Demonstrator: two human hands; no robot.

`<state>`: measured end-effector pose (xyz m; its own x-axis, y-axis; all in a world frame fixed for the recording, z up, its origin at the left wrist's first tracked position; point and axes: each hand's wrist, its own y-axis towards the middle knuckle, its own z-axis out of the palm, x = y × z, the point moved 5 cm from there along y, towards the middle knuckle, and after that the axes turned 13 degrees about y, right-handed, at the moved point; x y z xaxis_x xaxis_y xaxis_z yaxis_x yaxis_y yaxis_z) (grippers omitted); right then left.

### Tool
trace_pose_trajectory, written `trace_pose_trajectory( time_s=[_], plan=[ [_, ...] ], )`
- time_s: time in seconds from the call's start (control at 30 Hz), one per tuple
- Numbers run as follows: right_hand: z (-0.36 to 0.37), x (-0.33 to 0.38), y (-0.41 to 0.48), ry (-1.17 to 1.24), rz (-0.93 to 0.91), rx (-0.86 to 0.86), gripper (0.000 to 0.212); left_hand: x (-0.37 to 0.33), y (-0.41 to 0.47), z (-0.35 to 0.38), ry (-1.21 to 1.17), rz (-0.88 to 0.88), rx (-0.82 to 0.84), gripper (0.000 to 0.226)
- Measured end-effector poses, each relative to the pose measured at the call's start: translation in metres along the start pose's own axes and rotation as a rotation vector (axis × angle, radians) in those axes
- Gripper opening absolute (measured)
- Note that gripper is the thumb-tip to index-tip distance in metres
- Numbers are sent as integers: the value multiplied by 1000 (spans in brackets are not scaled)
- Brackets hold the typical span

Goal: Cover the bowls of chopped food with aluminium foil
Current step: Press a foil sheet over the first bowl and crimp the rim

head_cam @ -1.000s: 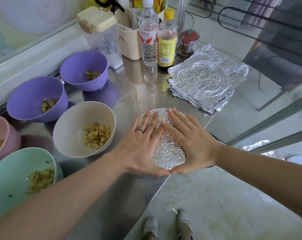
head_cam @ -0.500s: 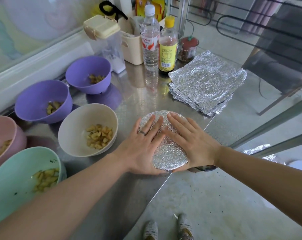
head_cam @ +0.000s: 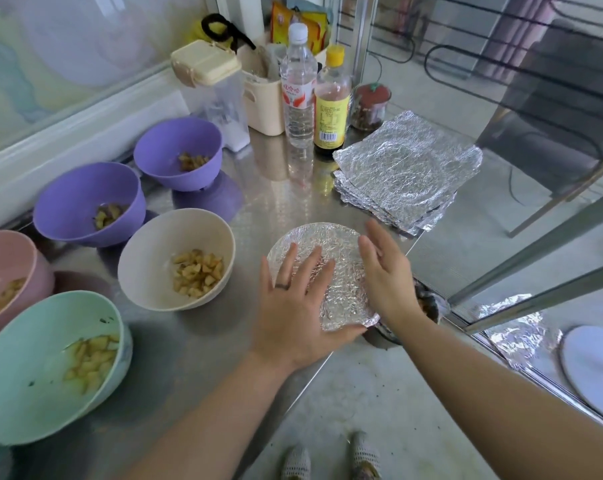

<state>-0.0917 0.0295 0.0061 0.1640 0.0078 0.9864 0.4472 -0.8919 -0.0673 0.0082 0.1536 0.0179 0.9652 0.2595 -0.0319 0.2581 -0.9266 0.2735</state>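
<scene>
A foil-covered bowl (head_cam: 327, 244) stands at the steel table's front edge. My left hand (head_cam: 293, 306) lies flat on the foil top, fingers straight and spread. My right hand (head_cam: 386, 275) is open at the bowl's right rim, fingers straight; whether it touches the foil I cannot tell. Uncovered bowls of chopped food stand to the left: a beige bowl (head_cam: 147, 261), two purple bowls (head_cam: 68, 202) (head_cam: 161, 147), a mint bowl (head_cam: 16, 375) and a pink bowl (head_cam: 2, 258). A stack of foil sheets (head_cam: 407, 171) lies at the back right.
Behind stand a clear bottle (head_cam: 298, 95), a yellow-capped bottle (head_cam: 331, 105), a small jar (head_cam: 371, 107), a cream basket (head_cam: 262, 105) and a lidded container (head_cam: 217, 98). The table edge (head_cam: 327, 362) runs diagonally below my hands. Crumpled foil (head_cam: 511, 327) lies on the floor, right.
My right hand has lifted off the foil top and shifted to the bowl's right side. The left hand stays pressed on the foil. The view tilted slightly.
</scene>
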Motion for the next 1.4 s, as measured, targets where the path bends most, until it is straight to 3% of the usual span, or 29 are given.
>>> trace_pose_trajectory(
  time_s=[0.33,0.47,0.53,0.6,0.67,0.77,0.83,0.93,1.1,1.4],
  plan=[
    [1,-17,5,255,200,-43,35,-1,1,9,131,-43,188,106],
    [4,-20,-4,449,424,-43,41,-1,1,11,123,-37,230,108],
    [2,-17,-7,401,520,-17,45,-1,0,10,122,-34,266,113],
    [-6,1,0,126,393,56,41,2,0,3,107,-41,243,118],
    [-12,28,14,-33,136,50,43,12,5,-9,-28,-101,132,106],
    [0,41,37,-126,-10,161,39,39,23,-12,-322,-292,-27,71],
    [16,35,44,-238,-5,259,35,51,33,-6,-455,-391,-36,55],
    [19,23,51,-266,0,251,33,56,37,5,-557,-475,2,42],
    [16,5,58,-156,128,243,33,65,36,17,-643,-587,31,37],
    [14,4,58,-84,187,228,31,72,25,34,-1128,-924,154,26]
  ],
)
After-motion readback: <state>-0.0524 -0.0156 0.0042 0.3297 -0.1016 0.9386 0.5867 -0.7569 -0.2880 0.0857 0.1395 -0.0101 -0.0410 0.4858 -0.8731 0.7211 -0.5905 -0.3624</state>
